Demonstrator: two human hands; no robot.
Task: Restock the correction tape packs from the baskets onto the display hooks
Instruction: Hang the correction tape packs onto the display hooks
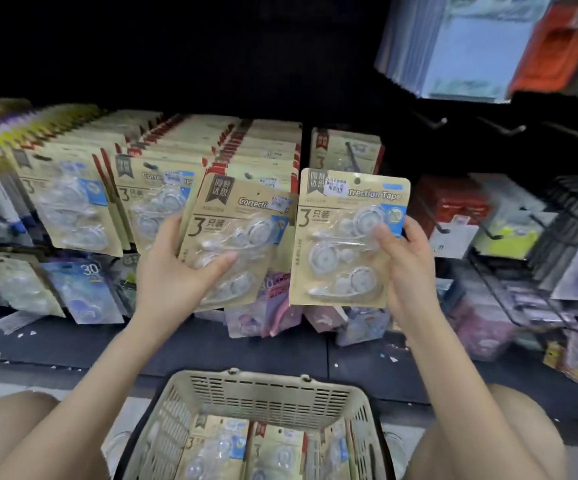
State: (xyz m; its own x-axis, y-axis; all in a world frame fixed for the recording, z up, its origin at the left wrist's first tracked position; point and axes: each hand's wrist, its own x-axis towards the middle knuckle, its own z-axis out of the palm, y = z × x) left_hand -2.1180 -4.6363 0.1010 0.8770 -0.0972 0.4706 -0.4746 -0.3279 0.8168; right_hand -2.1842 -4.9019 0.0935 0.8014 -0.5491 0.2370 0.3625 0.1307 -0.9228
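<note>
a correction tape pack, the right pack (348, 237), is held upright in front of the display, just beside the left pack. it is pinched at its right edge by the right hand (408, 268): the thumb is laid on the clear blister at the front and the fingers are curled behind the card. three tape dispensers are seen under the blister. a white price sticker is stuck near the top, with the hang hole beside it.

the left pack (235, 237) is held tilted, its top leaned to the right. it is gripped by the left hand (173, 268), with the thumb laid across the blister and the fingers tucked behind the left edge. its top is set against the row behind; whether it is on a hook cannot be told.

behind both, rows of like packs (162, 188) are hung tightly on the display, and a short row (346, 150) is hung behind the right pack. bare hooks (434, 123) are seen above it and to the right. other blister goods (83, 292) are hung on the level below.

a beige basket (263, 389) is seen below the hands, between the person's legs (20, 438), and more packs (218, 448) are stood on edge in it. a black wire rack (557, 216) with other goods is stood at the far right, well apart from the right pack.
</note>
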